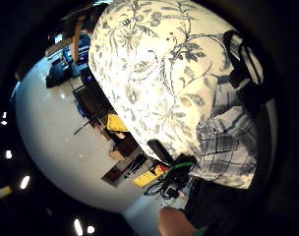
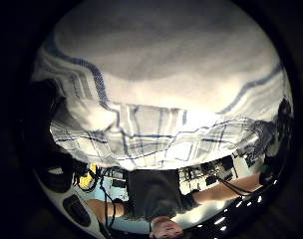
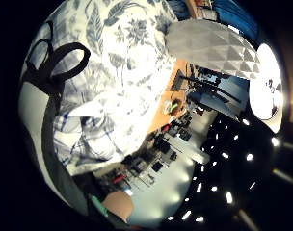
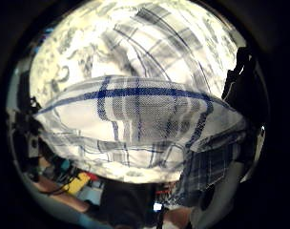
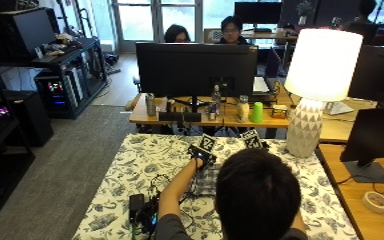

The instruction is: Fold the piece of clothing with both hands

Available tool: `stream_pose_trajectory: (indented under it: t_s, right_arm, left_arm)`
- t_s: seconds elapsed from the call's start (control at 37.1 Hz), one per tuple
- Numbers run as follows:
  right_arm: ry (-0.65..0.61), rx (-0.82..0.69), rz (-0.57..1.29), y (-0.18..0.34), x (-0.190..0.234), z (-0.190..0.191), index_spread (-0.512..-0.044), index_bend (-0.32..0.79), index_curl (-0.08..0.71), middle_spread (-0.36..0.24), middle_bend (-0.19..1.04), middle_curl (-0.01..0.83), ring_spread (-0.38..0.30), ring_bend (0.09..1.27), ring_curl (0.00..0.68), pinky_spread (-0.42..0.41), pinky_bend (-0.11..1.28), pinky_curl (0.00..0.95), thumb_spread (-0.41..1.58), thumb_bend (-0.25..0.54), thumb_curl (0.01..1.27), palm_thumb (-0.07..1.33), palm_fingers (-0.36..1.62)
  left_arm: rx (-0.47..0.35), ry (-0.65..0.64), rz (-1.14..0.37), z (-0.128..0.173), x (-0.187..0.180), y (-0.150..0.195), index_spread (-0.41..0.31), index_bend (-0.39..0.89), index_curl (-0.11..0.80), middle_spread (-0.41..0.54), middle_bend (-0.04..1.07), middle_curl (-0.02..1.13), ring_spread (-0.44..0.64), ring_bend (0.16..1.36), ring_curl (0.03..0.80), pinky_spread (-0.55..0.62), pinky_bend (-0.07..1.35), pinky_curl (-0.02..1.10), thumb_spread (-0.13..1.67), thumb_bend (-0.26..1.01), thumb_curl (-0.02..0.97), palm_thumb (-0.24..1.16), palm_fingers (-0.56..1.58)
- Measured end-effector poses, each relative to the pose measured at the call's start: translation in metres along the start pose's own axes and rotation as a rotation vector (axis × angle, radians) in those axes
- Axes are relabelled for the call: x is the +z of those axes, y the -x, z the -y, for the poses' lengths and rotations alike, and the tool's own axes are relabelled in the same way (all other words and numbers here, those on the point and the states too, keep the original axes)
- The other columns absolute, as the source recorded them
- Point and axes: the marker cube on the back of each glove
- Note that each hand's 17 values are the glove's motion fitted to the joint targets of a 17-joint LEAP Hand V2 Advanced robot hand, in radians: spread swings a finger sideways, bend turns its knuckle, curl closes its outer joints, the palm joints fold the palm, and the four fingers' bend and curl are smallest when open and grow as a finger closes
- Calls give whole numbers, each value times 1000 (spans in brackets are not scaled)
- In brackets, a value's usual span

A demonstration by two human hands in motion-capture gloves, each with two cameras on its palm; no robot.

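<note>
The plaid shirt [image 5: 208, 181] was lifted off the worktop [image 5: 139, 170] in front of the person, held up between both hands, and only a sliver of its checked cloth showed beside the person's head [image 5: 258, 192]. Close under the left palm, the cloth bulged and filled the thumb-side view [image 2: 156, 99], its blue stripes running across a fold. The right palm saw much the same: a folded edge [image 4: 135, 109] stretched right across it, more plaid hanging beyond. The left hand [image 5: 202, 152] was raised above the cloth, fingers curled onto the upper edge of the shirt. The right hand [image 5: 253, 141] was up just beside it, gripping the same edge, though the head hid most of it. Beneath both hands lay the floral tablecloth [image 1: 154, 73], spread over the worktop. Beyond the right hand stood a white lamp [image 5: 315, 85], with a black monitor [image 5: 195, 70] on the desk beyond both hands.
</note>
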Motion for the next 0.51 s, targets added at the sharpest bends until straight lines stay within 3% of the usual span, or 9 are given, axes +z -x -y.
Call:
stream_pose_trajectory:
  t_s: [0.05, 0.11, 0.22, 0.27, 0.35, 0.4, 0.51]
  right_arm:
    - [-147, 26, -61, -8, 11, 27, -269, 178, 429, -214, 357, 505, -227, 598, 445, -303, 540, 399, 497, -31, 672, 1024, 1232]
    - [-333, 92, -88, -15, 3, 26, -270, 172, 431, -215, 360, 507, -224, 591, 446, -302, 525, 396, 503, -29, 677, 1021, 1218]
    - [-556, 159, -68, -30, -20, 7, -273, 59, 387, -196, 268, 483, -197, 580, 447, -253, 548, 401, 667, -31, 658, 982, 1000]
    - [-510, 209, -42, -42, -23, -9, -272, 60, 373, -189, 261, 480, -194, 568, 443, -232, 546, 403, 741, -35, 643, 950, 977]
    - [-353, 211, 42, -56, -27, -45, -276, 76, 353, -180, 261, 477, -186, 522, 430, -208, 535, 398, 843, -44, 615, 897, 959]
    - [-335, 180, 112, -61, -34, -59, -278, 80, 342, -173, 256, 475, -181, 510, 427, -199, 529, 396, 902, -38, 596, 875, 961]
    - [-345, 224, 207, -81, -48, -88, -277, 87, 324, -164, 249, 471, -178, 487, 417, -175, 510, 389, 1001, -42, 549, 809, 962]
  left_arm:
    - [-64, 28, 33, 13, 5, -6, -234, 129, 411, -333, 451, 565, -348, 501, 431, -310, 237, 393, 1586, 120, 126, 503, 1129]
    - [-78, 46, 55, 17, 10, -5, -235, 124, 407, -332, 454, 566, -344, 496, 431, -311, 234, 394, 1587, 119, 122, 493, 1117]
    - [-34, 15, 144, 9, 7, 3, -172, -17, 340, -265, 284, 545, -280, 506, 459, -238, 352, 444, 1570, 84, 103, 413, 708]
    - [-16, -27, 156, -1, -1, 9, -139, -12, 315, -197, 157, 531, -232, 544, 475, -186, 413, 468, 1542, 37, 81, 320, 512]
    - [23, -104, 91, -26, -16, 13, -109, 34, 292, -129, 96, 485, -182, 567, 467, -129, 455, 471, 1507, -11, 65, 230, 430]
    - [31, -195, 43, -38, -26, 14, -97, 47, 276, -100, 90, 441, -161, 580, 451, -105, 472, 462, 1486, -25, 59, 188, 419]
    - [-55, -372, -12, -65, -40, 17, -80, 75, 256, -34, 99, 389, -120, 613, 437, -64, 506, 452, 1424, -32, 61, 125, 379]
